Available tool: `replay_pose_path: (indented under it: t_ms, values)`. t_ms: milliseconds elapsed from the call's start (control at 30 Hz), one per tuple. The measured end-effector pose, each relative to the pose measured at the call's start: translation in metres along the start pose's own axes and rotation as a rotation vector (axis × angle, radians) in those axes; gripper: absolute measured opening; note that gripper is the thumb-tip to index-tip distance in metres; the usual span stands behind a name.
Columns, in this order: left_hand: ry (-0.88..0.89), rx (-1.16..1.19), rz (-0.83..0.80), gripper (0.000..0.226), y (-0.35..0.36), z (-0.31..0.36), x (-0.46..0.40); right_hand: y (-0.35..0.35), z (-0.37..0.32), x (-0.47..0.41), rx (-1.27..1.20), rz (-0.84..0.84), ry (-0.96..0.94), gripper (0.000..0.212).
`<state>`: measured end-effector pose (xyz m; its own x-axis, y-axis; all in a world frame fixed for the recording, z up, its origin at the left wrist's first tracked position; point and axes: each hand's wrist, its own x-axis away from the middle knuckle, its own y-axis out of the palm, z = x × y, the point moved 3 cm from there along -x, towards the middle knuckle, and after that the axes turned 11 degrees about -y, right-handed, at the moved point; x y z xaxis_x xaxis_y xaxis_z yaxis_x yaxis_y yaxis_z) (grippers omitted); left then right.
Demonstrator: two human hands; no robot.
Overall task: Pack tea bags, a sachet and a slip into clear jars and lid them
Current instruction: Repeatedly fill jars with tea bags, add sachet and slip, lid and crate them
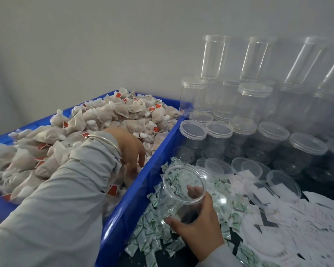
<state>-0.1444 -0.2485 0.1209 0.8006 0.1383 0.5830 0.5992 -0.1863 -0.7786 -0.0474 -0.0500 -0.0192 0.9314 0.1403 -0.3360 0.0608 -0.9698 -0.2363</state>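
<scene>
Head camera is looking down on a packing bench where the left hand point(132, 151) is reaching into the blue crate point(152, 157) of tea bags point(112, 114), and the right hand point(198, 226) is holding an open clear jar point(181, 191) just over the crate's right wall. That jar is what the coming move depends on: it is lying tilted, its long axis running from the base by the right thumb up to a mouth facing up and leftward, toward the crate. The mouth is sitting just to the right of the left hand's fingertips and a little nearer the camera, with only the blue wall between them, so the left hand is the nearer one for loading. The left forearm is stretching diagonally across the heap in a grey sleeve, a bangle point(104, 140) at the wrist, palm turned down and fingers dipping among the bags; I cannot tell whether they are pinching any yet. The right hand's thumb and fingers are wrapping round the jar's lower half, one fingertip showing through the wall. Under the jar green-printed sachets point(154, 234) are lying loose, white slips point(297, 214) are spreading to the right, and lidded empty jars point(258, 116) are standing stacked behind.
</scene>
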Motion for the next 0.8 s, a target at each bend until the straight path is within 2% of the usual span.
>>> replay_pose_path:
  t_ms: [200,400,500,633,700,800]
  values:
    - [0.015,0.136,0.131,0.008,-0.004,-0.008,-0.001,0.000,-0.006,0.002,-0.002,0.019,-0.011,0.087]
    - [0.039,0.299,0.267,0.014,-0.014,-0.016,0.009,0.001,-0.010,0.004,0.010,0.024,-0.026,0.081]
    - [0.095,0.629,0.346,0.015,-0.021,-0.021,0.012,0.001,-0.011,0.005,0.011,0.022,-0.025,0.080]
    - [0.281,1.286,0.243,0.019,-0.026,-0.023,0.017,0.001,-0.012,0.006,-0.019,0.011,-0.010,0.079]
    - [0.416,1.413,0.143,0.022,-0.027,-0.019,0.022,0.002,-0.012,0.006,-0.038,0.006,-0.012,0.078]
    - [0.624,1.450,0.043,0.020,-0.029,-0.011,0.029,0.002,-0.012,0.007,-0.049,-0.008,-0.026,0.075]
